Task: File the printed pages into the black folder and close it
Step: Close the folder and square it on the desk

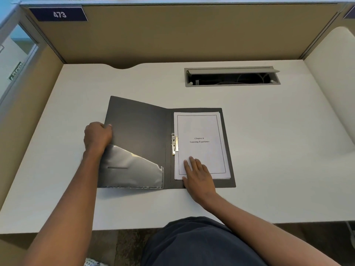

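The black folder [138, 131] lies open near the middle of the white counter [269, 150], its spine running away from me, and the printed pages [199, 129] already sit on its right half, squared against the metal clip [174, 144] beside the spine. The top sheet reads "Chapter 6, Learning Experience". My right hand [198, 175] rests flat and open on the lower left corner of the pages, fingers spread, gripping nothing, just pinning the stack so it cannot slide. My left hand [98, 136] is curled around the outer edge of the left cover, thumb over the inside face and fingers behind, and that cover looks lifted off the counter rather than lying flat; the clear plastic pocket [130, 169] on its inside catches the light. So I judge the filing is done and the closing is in hand. I cannot tell whether the clip is actually pressed down on the paper. The next move calls for swinging the cover over to the right, and sliding my right hand out from under it before it lands.
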